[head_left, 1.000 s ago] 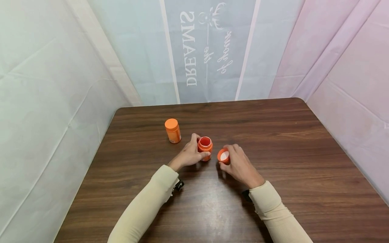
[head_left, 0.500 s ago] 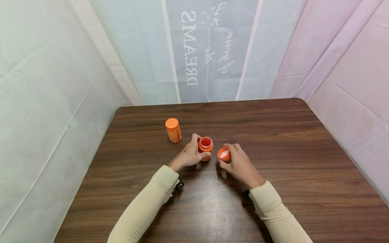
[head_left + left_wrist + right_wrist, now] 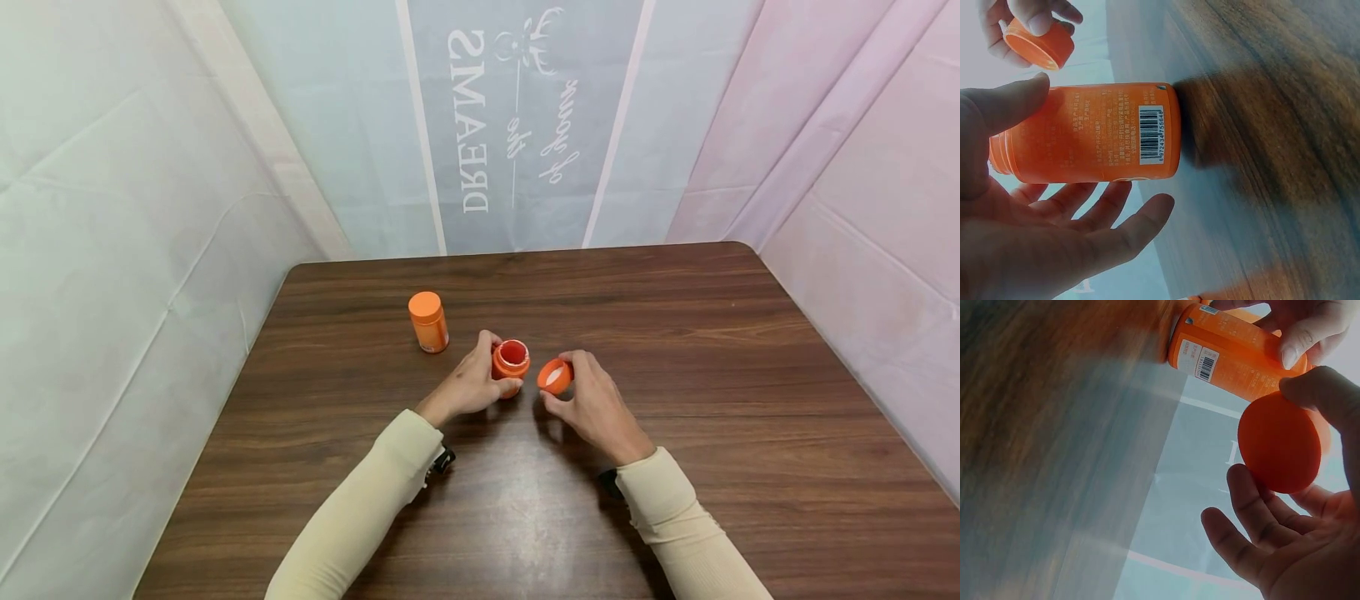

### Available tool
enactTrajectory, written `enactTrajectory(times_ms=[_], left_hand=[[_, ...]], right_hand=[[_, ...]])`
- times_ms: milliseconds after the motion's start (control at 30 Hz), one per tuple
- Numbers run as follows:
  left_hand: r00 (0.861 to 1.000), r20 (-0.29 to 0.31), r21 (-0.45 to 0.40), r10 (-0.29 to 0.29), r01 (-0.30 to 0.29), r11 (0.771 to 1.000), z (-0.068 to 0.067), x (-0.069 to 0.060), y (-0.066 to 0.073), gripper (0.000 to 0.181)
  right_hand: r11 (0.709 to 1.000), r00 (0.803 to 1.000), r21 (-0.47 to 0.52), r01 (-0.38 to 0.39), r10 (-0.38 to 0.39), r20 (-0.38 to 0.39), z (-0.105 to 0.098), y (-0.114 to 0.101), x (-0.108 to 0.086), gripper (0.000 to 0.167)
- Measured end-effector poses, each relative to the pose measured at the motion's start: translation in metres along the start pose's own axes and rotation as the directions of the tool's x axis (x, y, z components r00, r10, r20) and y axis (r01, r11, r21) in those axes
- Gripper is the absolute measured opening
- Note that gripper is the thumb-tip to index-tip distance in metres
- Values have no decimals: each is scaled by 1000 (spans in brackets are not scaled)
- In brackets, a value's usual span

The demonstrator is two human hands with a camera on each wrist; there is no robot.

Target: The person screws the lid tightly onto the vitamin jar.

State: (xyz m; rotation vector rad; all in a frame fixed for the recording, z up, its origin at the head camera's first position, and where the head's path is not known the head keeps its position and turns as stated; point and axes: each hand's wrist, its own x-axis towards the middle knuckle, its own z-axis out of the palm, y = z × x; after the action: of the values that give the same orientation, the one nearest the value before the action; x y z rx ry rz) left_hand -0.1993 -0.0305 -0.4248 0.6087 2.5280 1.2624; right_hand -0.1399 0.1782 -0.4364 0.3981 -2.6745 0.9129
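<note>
An uncapped orange bottle (image 3: 509, 372), its mouth up and pale residue round the rim, is gripped by my left hand (image 3: 468, 383) from the left side. In the left wrist view the bottle (image 3: 1104, 134) shows a barcode near its base, with the thumb on one side and fingers on the other. Just to the right, my right hand (image 3: 597, 410) pinches an orange cap (image 3: 555, 377), its pale inside turned toward the bottle. The cap's smooth outer face (image 3: 1279, 444) fills much of the right wrist view. Cap and bottle are apart.
A second orange bottle (image 3: 428, 323) with its lid on stands behind and left of my left hand on the dark wooden table (image 3: 637, 308). A printed cloth (image 3: 525, 125) hangs behind the table, with pale sheets at both sides.
The held bottle has shifted slightly right and its mouth leans a little rightward. The cap has tilted in the right fingers and risen slightly.
</note>
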Motion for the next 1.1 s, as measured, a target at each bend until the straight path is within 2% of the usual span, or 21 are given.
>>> enactTrajectory(times_ms=[300,533,700,1100], left_hand=[[999,-12,12,48,-48,999,5,1,-5,55],[999,-5,20,40,-40,999,10,1,-7,56],[998,-7,25,56,-56,998,13,0,-8,56],[996,2,39,89,-89,995,16,-12,-19,56]], right_hand=[[1000,998,-1,16,-16,-55,3,5,-4,59],[999,995,19,28,-26,-101,7,8,-5,62],[999,992,26,43,-40,-116,10,10,-7,64],[996,987,1,87,-86,-137,24,6,-19,66]])
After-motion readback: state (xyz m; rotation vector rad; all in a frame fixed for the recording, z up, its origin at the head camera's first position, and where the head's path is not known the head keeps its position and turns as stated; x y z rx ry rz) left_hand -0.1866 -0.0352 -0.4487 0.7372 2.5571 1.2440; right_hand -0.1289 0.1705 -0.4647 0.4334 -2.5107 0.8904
